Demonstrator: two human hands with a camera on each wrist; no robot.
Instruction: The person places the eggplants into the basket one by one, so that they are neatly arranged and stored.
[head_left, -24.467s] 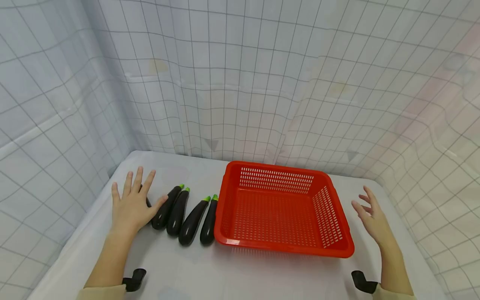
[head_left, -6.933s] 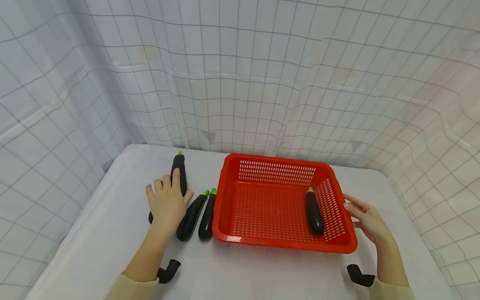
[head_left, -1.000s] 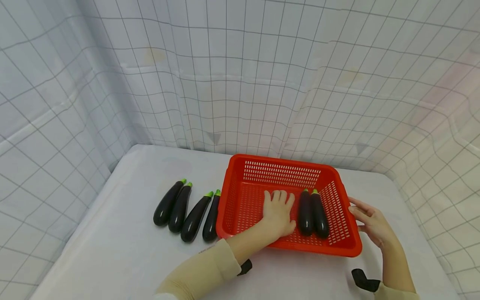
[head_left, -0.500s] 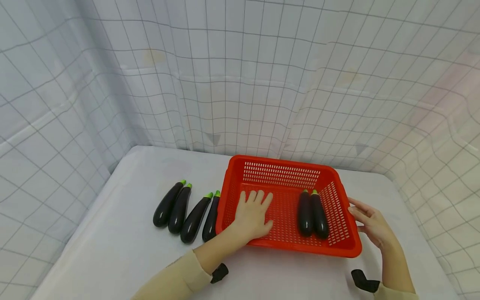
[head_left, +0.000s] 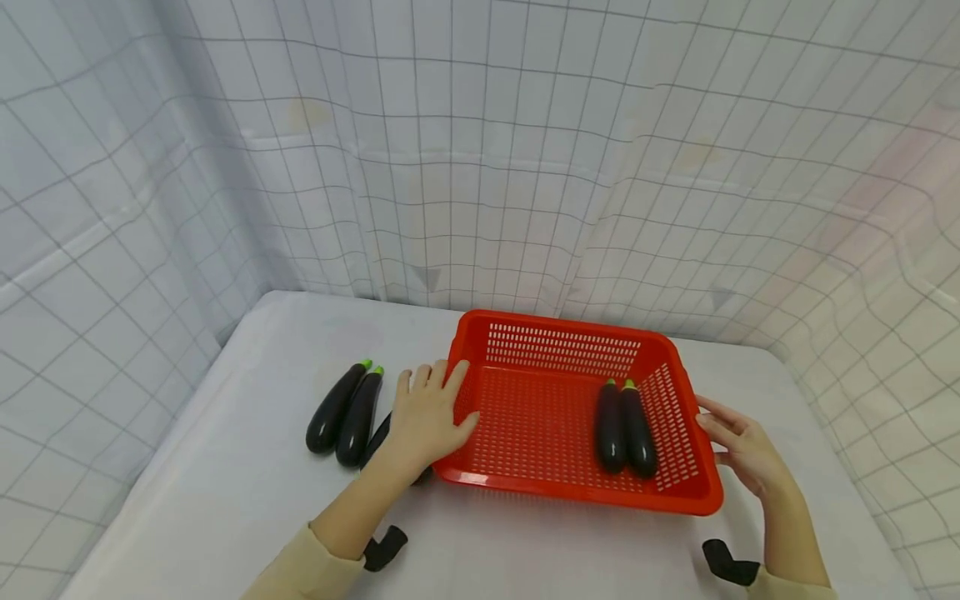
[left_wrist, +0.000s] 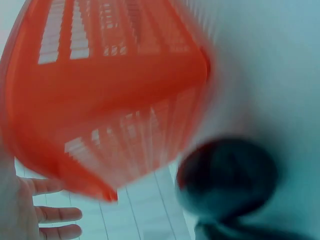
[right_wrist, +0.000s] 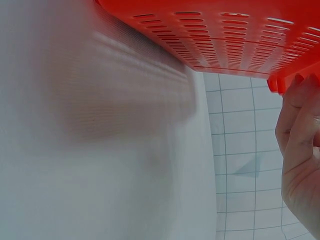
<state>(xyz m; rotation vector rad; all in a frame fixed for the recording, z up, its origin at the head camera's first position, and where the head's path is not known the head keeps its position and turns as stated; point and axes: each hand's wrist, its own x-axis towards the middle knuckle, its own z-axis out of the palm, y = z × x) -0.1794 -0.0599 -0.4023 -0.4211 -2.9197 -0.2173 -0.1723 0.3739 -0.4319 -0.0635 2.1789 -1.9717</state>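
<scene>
My left hand [head_left: 427, 414] is over the left rim of the red plastic basket [head_left: 570, 493], fingers spread, holding nothing. Beneath it, two eggplants are partly covered: one eggplant [head_left: 377, 439] shows at its left and another eggplant [head_left: 424, 476] under the wrist side. Two more, a left eggplant [head_left: 333, 412] and its neighbour eggplant [head_left: 360, 418], lie in full view on the table. Inside the basket, two eggplants [head_left: 611, 429] rest side by side near the right wall. The fingertips of my right hand [head_left: 750, 450] touch the basket's right rim from outside, as the right wrist view also shows.
A white cloth covers the table [head_left: 525, 550]. White curtains with a grid pattern [head_left: 510, 167] enclose the back and both sides. In the left wrist view, a blurred dark rounded eggplant end [left_wrist: 227, 177] is close to the camera, beside the basket wall [left_wrist: 100, 90].
Over the last second my left hand has moved left, from inside the basket to its left rim. Since the earliest frame, two eggplants have come into the basket. The right hand stays at the rim.
</scene>
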